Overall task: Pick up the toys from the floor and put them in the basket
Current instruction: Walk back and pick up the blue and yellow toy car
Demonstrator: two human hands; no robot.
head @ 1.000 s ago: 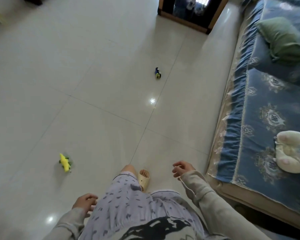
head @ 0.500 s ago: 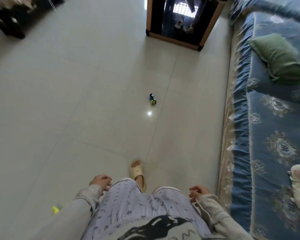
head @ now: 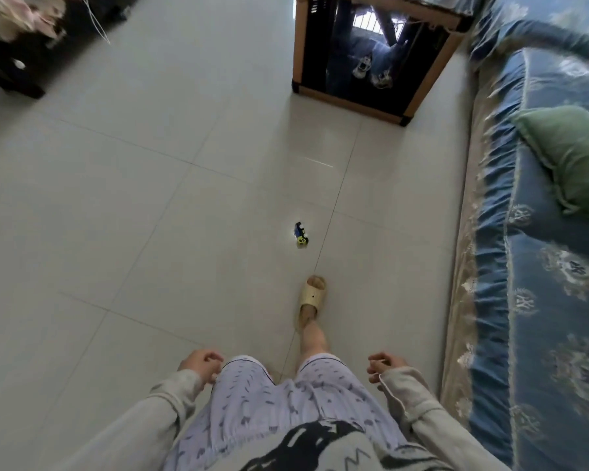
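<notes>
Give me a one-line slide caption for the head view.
Person walks toward small blue toy on tiled floor, left hand and right hand empty, beside blue-covered sofa.

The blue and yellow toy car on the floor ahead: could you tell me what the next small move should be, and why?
Probably one more step forward, then a bend to reach down. The toy car lies on the tiles just beyond the slippered foot, while the left hand and right hand hang loosely curled and hold nothing at hip level. No basket is in view.
</notes>
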